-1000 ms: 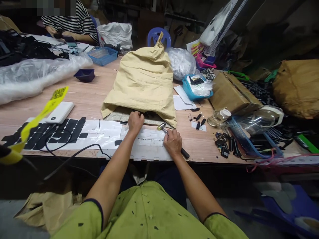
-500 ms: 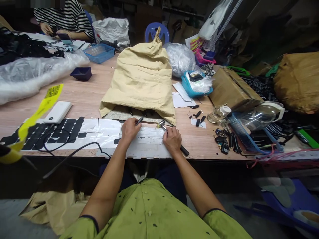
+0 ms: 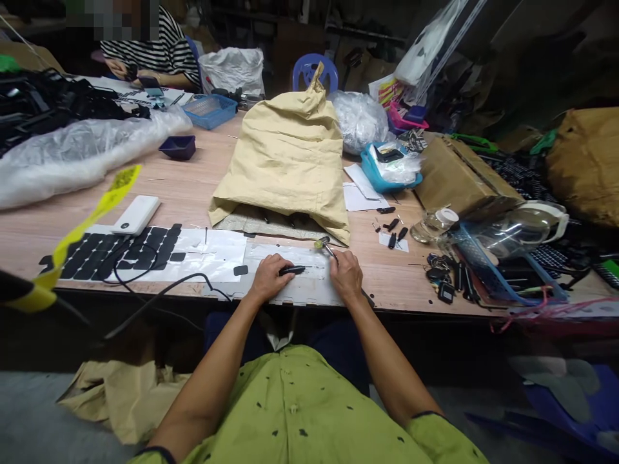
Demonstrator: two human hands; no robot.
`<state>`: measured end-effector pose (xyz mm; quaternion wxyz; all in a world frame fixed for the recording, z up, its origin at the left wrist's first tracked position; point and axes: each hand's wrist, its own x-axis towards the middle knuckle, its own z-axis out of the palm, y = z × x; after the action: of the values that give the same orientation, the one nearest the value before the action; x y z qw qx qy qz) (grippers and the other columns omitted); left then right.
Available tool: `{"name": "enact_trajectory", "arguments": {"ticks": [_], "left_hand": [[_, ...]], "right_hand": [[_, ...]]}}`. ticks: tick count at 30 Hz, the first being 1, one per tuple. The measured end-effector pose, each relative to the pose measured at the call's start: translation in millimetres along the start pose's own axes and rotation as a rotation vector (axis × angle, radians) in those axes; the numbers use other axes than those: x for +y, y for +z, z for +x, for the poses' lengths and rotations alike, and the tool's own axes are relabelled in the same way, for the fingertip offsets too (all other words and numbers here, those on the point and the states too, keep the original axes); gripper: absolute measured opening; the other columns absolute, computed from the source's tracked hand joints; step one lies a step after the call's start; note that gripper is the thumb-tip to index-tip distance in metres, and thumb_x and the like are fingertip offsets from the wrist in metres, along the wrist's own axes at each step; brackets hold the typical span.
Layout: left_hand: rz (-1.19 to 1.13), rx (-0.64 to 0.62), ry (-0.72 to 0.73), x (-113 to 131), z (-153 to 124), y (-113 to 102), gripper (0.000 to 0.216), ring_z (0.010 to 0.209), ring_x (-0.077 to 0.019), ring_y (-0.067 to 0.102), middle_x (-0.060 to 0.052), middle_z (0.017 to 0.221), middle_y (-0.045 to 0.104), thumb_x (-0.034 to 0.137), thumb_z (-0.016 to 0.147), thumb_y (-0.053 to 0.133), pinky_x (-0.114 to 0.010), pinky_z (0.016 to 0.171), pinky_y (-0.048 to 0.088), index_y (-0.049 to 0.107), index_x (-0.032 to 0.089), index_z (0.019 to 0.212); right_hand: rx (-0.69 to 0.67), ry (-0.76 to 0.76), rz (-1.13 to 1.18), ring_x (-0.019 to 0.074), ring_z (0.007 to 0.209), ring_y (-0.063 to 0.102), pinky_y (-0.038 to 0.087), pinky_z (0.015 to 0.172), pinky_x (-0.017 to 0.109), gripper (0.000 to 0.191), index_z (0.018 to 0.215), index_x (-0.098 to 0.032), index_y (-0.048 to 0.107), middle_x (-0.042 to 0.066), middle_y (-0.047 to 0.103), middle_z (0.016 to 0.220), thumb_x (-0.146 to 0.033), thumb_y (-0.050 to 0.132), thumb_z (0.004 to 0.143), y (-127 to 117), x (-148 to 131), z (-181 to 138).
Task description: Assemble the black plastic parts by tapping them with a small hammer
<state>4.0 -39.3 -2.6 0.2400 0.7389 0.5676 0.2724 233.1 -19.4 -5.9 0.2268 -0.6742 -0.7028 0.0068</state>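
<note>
My left hand is closed on a slim black piece with a thin tip pointing right, low over the work sheet. Its exact kind is too small to make out. My right hand grips a small hammer. The hammer's yellowish head stands up and left of the fingers, and its dark handle end shows below the palm. Under both hands lies a pale, scuffed sheet at the table's front edge. A flat dark pad rests left of my left hand.
A beige cloth sack stands just beyond my hands. At left are a white power bank, rows of black pads and a black cable. A blue basket and jar stand right. Across the table sits a person in stripes.
My left hand has moved right and nearer the table edge, and the black piece now points right over the sheet. My right hand still holds the hammer. The whole view has shifted slightly.
</note>
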Motion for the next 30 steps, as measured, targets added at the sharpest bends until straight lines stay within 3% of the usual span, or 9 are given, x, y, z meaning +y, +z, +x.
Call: {"name": "enact_trajectory", "arguments": {"ticks": [10,24,30], "left_hand": [[0.008,-0.015,-0.022,1.0,-0.1,0.3,0.018,0.093,-0.0245,0.059,-0.004,0.089,0.065,0.025,0.080,0.070,-0.038,0.088,0.047,0.076,0.024,0.097],[-0.007,0.000,-0.043,4.8,0.7,1.9,0.018,0.094,-0.0245,0.060,-0.004,0.090,0.067,0.022,0.078,0.070,-0.039,0.088,0.048,0.076,0.024,0.096],[-0.007,0.000,-0.048,3.6,1.3,4.8,0.017,0.092,-0.0243,0.060,-0.004,0.088,0.066,0.024,0.078,0.071,-0.038,0.087,0.048,0.075,0.024,0.095]], "right_hand": [[-0.007,-0.123,0.523,0.0209,0.097,0.067,0.055,0.084,0.034,0.032,0.118,-0.022,0.070,0.008,0.072,0.105,-0.028,0.046,0.097,-23.2,-19.0,-53.1],[-0.064,-0.188,0.600,0.0206,0.097,0.068,0.056,0.089,0.035,0.033,0.121,-0.024,0.070,0.008,0.072,0.105,-0.026,0.046,0.098,-25.1,-39.4,-53.6],[-0.096,-0.188,0.556,0.0198,0.088,0.067,0.055,0.082,0.033,0.032,0.116,-0.024,0.071,0.007,0.072,0.099,-0.025,0.046,0.095,-19.9,-42.5,-53.6]]}}
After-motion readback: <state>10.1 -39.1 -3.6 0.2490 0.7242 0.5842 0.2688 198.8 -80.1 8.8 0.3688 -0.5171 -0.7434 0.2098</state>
